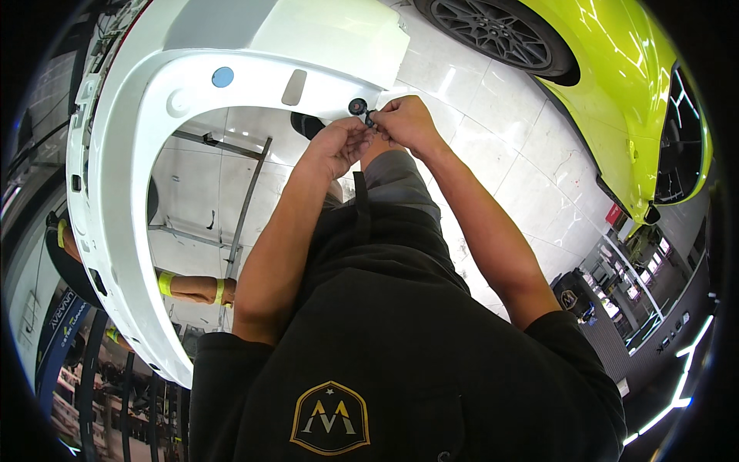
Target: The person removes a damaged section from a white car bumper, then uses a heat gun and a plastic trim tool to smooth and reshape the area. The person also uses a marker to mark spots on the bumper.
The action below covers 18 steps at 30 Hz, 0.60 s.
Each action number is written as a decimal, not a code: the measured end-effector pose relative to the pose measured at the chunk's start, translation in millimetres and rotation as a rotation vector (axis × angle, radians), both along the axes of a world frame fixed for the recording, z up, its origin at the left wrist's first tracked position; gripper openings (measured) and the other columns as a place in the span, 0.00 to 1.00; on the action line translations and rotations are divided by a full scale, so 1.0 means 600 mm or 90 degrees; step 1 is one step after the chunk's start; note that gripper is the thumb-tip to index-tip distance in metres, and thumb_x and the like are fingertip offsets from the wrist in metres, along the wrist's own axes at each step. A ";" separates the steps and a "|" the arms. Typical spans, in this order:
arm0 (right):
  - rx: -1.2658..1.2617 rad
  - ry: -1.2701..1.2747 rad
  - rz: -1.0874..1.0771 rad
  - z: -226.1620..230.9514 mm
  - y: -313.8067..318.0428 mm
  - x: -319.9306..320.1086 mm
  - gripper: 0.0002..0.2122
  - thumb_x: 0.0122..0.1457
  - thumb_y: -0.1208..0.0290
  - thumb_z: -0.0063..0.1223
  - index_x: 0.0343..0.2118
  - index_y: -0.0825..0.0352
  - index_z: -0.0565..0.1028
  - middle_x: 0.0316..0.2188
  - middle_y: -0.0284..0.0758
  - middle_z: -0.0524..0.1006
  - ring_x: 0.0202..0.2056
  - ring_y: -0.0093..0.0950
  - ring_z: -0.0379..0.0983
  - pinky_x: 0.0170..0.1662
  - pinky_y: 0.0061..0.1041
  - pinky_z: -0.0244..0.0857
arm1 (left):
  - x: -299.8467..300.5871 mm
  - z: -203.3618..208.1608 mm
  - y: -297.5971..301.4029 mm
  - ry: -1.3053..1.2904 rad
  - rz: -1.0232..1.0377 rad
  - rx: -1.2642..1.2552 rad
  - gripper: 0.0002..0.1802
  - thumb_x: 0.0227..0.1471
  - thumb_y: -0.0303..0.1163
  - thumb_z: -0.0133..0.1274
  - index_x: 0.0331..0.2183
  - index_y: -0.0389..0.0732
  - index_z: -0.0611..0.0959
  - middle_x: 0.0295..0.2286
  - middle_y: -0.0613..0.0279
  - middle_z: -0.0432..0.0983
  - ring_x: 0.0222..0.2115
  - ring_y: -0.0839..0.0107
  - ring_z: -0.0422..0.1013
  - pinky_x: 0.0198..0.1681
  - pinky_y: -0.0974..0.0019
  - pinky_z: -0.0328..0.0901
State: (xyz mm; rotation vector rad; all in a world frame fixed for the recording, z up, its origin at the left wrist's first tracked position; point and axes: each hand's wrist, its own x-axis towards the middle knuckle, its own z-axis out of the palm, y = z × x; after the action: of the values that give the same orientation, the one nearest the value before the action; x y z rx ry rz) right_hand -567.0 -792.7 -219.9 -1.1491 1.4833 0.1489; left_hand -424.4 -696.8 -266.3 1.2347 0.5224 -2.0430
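In front of me is a large white car bumper [165, 81], curving round on the left with its end close to my hands. A small black round part [357, 106] shows at that end, just above my fingers; whether it is fixed to the bumper I cannot tell. My right hand [406, 123] pinches a small black piece [370, 118] beside the round part. Close against it, my left hand [344, 145] has its fingers curled together at the same spot. What lies between the left fingertips is hidden.
A metal stand [250, 189] is under the bumper. Another person's arm [202, 289] with yellow bands reaches in at the left. A bright yellow-green car [616, 100] with a dark wheel [500, 35] stands at the right on the tiled floor [531, 177].
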 end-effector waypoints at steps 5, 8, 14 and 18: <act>-0.009 0.020 0.016 0.006 0.002 0.005 0.09 0.57 0.71 0.61 0.26 0.74 0.80 0.18 0.35 0.78 0.18 0.21 0.73 0.19 0.22 0.65 | -0.005 0.005 0.008 0.024 0.063 0.010 0.06 0.58 0.27 0.52 0.34 0.36 0.82 0.28 0.61 0.81 0.29 0.74 0.78 0.33 0.74 0.74; -0.008 0.024 0.021 0.002 0.003 0.002 0.09 0.57 0.71 0.62 0.27 0.74 0.80 0.18 0.36 0.78 0.18 0.22 0.74 0.20 0.22 0.66 | -0.011 0.007 0.008 0.018 0.092 0.021 0.05 0.59 0.27 0.52 0.33 0.36 0.81 0.28 0.62 0.81 0.27 0.75 0.78 0.32 0.75 0.75; -0.076 0.066 0.089 0.004 0.012 0.004 0.12 0.57 0.68 0.63 0.27 0.74 0.80 0.19 0.37 0.79 0.19 0.22 0.76 0.21 0.22 0.69 | -0.012 0.004 -0.001 -0.003 0.079 0.024 0.06 0.59 0.27 0.52 0.29 0.38 0.80 0.23 0.66 0.78 0.21 0.81 0.74 0.24 0.82 0.72; -0.097 0.046 0.074 0.002 0.016 0.003 0.13 0.52 0.68 0.63 0.19 0.71 0.76 0.16 0.42 0.79 0.18 0.30 0.79 0.26 0.29 0.72 | -0.010 -0.003 -0.003 -0.043 0.029 0.025 0.08 0.59 0.28 0.53 0.27 0.39 0.80 0.23 0.67 0.77 0.19 0.80 0.72 0.21 0.81 0.68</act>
State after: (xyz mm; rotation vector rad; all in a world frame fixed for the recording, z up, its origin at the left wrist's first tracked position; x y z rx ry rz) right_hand -565.4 -783.2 -218.8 -1.3671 1.5122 0.1609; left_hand -430.4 -698.9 -268.1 1.2977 0.5572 -1.9545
